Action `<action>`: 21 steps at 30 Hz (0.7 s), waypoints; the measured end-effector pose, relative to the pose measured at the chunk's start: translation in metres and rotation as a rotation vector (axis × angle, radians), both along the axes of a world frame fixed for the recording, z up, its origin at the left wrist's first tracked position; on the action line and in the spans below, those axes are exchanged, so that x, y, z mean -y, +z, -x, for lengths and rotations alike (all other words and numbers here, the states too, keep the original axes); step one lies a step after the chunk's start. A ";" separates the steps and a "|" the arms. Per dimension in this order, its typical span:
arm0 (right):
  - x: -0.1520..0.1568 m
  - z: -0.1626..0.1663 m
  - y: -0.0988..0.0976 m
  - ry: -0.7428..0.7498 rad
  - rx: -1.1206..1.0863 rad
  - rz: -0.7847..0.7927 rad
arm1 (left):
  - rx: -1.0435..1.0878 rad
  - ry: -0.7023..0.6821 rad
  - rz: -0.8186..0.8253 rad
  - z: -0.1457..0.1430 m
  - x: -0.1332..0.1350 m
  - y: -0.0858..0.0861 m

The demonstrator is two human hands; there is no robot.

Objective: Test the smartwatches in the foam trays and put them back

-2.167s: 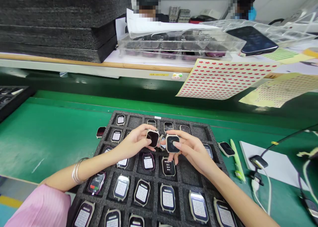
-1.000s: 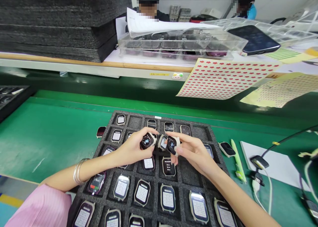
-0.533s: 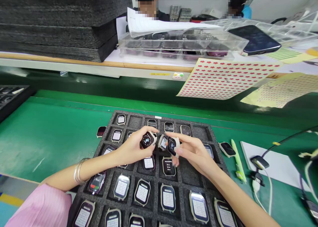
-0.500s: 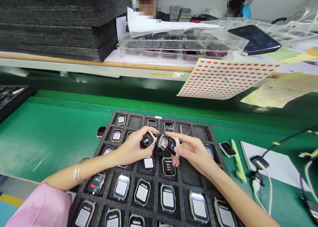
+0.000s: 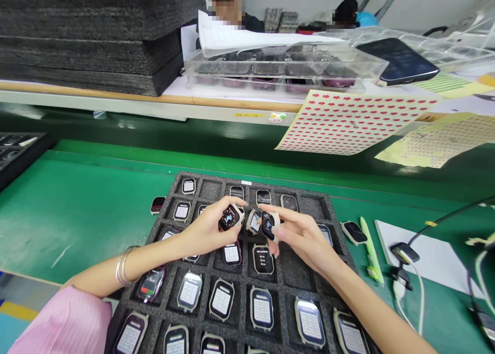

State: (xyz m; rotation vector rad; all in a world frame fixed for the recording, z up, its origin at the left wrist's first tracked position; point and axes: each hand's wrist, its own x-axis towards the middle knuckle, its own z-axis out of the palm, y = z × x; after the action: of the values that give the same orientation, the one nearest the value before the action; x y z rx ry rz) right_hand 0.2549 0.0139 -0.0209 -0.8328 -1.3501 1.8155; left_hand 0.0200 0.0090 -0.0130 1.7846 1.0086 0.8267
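My left hand (image 5: 212, 223) is closed on a smartwatch (image 5: 229, 217) whose dark screen shows a round dial face. Its silver case is pinched between thumb and fingers. In my right hand (image 5: 299, 232) is a second smartwatch (image 5: 268, 225), held by its edges, its lit screen turned leftward. Both watches hover over a black foam tray (image 5: 284, 288) with square pockets. Several strapless watches with lit list screens lie in the pockets, such as one watch (image 5: 261, 307) near the front. Another watch (image 5: 254, 221) shows between my hands.
Right of the tray lie a loose watch (image 5: 353, 232), a green pen (image 5: 370, 251), white paper (image 5: 421, 256) and a charging cable (image 5: 421, 292). A shelf edge (image 5: 154, 98) runs behind, with stacked foam trays (image 5: 77, 39), clear plastic trays (image 5: 286, 67) and a phone (image 5: 398, 60). Two people are beyond.
My hands and both watches stay almost still. The person at the back right has shifted to the left.
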 end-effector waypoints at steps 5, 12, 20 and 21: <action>-0.001 0.000 -0.001 0.008 -0.008 -0.006 | -0.009 0.022 -0.021 0.001 -0.001 -0.003; -0.001 -0.002 -0.001 0.013 0.034 -0.011 | -0.021 0.015 -0.013 0.000 -0.001 -0.004; -0.001 -0.003 -0.001 0.014 0.018 -0.011 | -0.017 0.029 -0.026 0.001 0.001 -0.003; -0.001 -0.003 -0.001 0.015 0.016 -0.008 | -0.016 0.028 -0.031 0.001 0.001 -0.003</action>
State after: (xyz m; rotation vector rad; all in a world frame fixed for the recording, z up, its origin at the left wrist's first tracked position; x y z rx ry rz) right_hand 0.2581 0.0149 -0.0215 -0.8370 -1.3768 1.8167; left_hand 0.0188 0.0084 -0.0156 1.8091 1.0386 0.8509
